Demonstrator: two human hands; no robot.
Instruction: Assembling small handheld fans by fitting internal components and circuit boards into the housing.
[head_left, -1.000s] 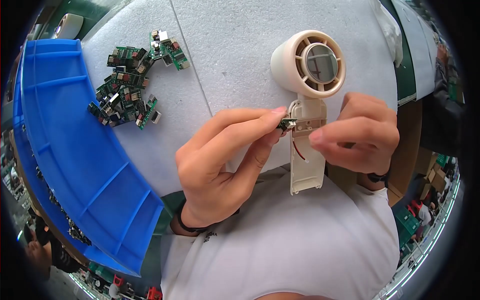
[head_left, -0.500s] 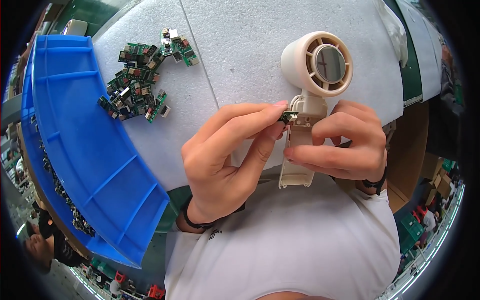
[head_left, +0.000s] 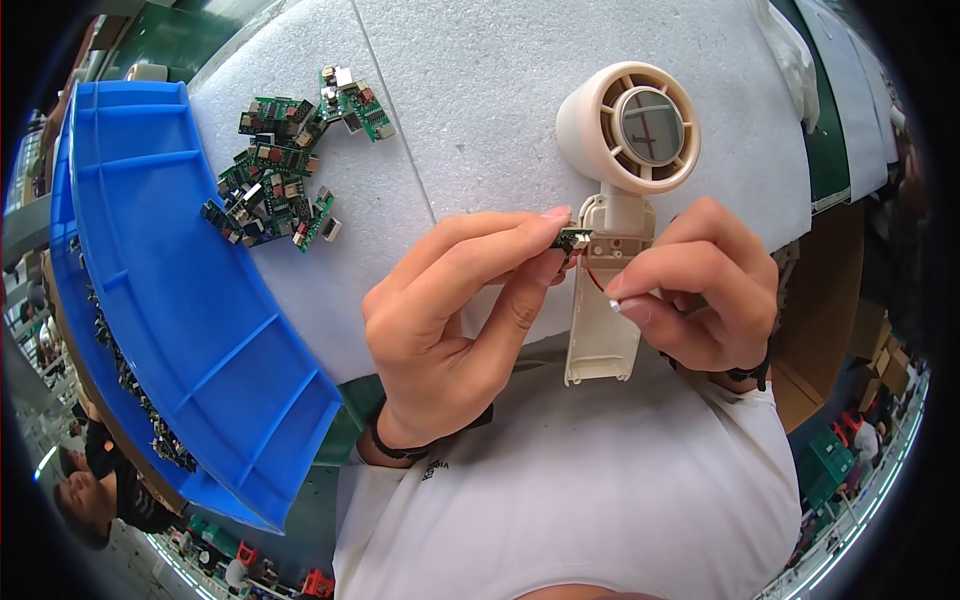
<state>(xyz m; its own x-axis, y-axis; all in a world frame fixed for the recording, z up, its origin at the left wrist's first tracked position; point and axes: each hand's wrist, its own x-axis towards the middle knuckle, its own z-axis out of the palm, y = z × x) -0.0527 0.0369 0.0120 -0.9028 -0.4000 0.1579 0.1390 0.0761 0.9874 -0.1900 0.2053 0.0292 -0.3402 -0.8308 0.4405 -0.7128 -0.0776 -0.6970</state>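
My left hand (head_left: 450, 320) is closed, pinching a small green circuit board (head_left: 574, 239) with a white socket between thumb and fingertips. Just to its right, my right hand (head_left: 715, 290) grips a tiny white wire connector (head_left: 615, 306) between thumb and forefinger. A red wire (head_left: 594, 281) runs from the connector back toward the fan's handle. The cream handheld fan (head_left: 580, 125) lies beyond both hands, its round grille and shiny disc facing up. Its handle shell (head_left: 604, 345) is opened and points toward me, passing between the hands. My left fingers hide part of the board.
Several green circuit boards (head_left: 275, 160) lie heaped on the white foam sheet (head_left: 480, 80) at the left. A blue plastic tray (head_left: 160, 240) borders them, with more parts beneath its outer edge. A cardboard box (head_left: 825, 310) stands at the right; another person (head_left: 95, 490) shows at lower left.
My right hand has moved from the handle's edge and now pinches the white connector, drawing the red wire into view. The fan and handle have shifted slightly.
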